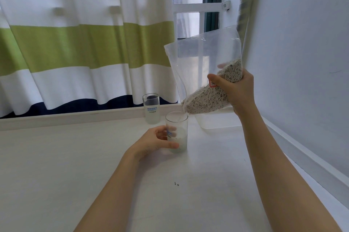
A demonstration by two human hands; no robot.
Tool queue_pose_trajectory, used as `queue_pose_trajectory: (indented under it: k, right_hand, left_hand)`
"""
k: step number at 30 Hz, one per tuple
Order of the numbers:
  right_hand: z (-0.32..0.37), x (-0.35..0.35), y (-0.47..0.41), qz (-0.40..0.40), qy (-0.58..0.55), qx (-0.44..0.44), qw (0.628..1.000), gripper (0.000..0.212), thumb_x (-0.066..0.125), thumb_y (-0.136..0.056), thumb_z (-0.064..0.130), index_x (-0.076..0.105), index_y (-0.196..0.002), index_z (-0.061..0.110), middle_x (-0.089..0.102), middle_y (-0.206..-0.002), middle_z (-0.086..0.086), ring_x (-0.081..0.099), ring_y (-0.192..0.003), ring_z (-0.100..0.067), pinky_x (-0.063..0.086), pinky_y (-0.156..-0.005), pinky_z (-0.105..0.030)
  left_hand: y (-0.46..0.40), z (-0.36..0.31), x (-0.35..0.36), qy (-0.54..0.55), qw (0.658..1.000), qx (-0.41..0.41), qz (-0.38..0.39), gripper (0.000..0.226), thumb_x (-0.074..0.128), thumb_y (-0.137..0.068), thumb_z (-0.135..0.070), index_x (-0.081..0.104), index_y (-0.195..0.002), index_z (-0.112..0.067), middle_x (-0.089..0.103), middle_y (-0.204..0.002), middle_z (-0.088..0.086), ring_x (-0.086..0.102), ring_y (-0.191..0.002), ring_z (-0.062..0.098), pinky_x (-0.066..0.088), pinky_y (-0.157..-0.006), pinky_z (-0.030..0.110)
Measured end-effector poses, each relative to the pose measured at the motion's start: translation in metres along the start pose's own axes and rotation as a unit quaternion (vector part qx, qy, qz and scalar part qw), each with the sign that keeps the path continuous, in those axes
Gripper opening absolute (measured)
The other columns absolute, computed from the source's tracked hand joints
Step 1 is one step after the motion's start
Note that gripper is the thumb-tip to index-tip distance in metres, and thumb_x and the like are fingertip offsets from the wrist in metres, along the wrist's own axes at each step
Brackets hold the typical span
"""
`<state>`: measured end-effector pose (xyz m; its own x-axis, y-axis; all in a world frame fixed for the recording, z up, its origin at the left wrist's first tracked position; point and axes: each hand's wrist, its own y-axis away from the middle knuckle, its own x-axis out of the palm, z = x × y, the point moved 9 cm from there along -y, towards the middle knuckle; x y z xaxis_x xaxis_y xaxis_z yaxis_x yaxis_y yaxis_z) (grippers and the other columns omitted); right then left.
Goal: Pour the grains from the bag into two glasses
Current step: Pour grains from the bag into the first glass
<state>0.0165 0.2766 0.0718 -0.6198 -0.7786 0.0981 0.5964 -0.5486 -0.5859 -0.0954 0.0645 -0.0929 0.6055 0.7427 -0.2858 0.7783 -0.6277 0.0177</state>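
Above the near glass (177, 133), a tilted bag (204, 73) of grains (205, 101) is held with its open corner at the rim.

Right hand (237, 90) grips the bag's lower side, thumb across the front, so the grey pellets heap toward the mouth. Left hand (156, 142) curls round the near glass, which stands on the white worktop (75, 156) with a few grains at its bottom. Behind it, apart, stands the far glass (151, 108). Beyond hangs a striped curtain (75, 42); a white wall (302, 42) rises to the right.

A white table (75, 156) carries two glasses: the near glass (178, 137) inside the left hand (153, 142), the far glass (151, 108) beyond it, plus dark specks (176, 184) between the forearms.
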Motion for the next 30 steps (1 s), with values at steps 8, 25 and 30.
queue_pose_trajectory:
  k: [8,25,30]
  right_hand:
    - [0.004,0.0,-0.001,0.001,0.004,-0.011,1.0,0.041,0.087,-0.06,0.023,0.066,-0.094,0.014,0.065,-0.079,-0.005,0.067,-0.08,-0.023,0.058,-0.077,-0.047]
    - [0.01,0.004,0.0,0.003,0.035,-0.029,0.999,0.039,0.087,-0.062,0.02,0.067,-0.094,0.013,0.064,-0.077,-0.002,0.065,-0.077,-0.018,0.058,-0.078,-0.043]
    - [0.01,0.005,-0.001,0.006,0.04,-0.033,0.999,0.039,0.087,-0.062,0.02,0.067,-0.094,0.014,0.065,-0.077,-0.004,0.067,-0.078,-0.022,0.058,-0.078,-0.044]
  left_hand:
    - [0.0,0.002,0.001,0.013,1.0,-0.007,0.006,0.05,0.081,-0.068,-0.003,0.065,-0.111,-0.022,0.068,-0.11,0.001,0.065,-0.098,0.012,0.049,-0.086,0.019]
    - [-0.003,0.006,0.002,0.022,1.0,-0.008,0.015,0.048,0.08,-0.069,-0.002,0.064,-0.109,-0.022,0.069,-0.111,0.0,0.065,-0.103,0.013,0.047,-0.086,0.018]
    - [-0.003,0.007,0.001,0.017,1.0,-0.011,0.018,0.049,0.082,-0.068,-0.005,0.065,-0.11,-0.023,0.07,-0.112,0.002,0.064,-0.106,0.014,0.047,-0.093,0.022]
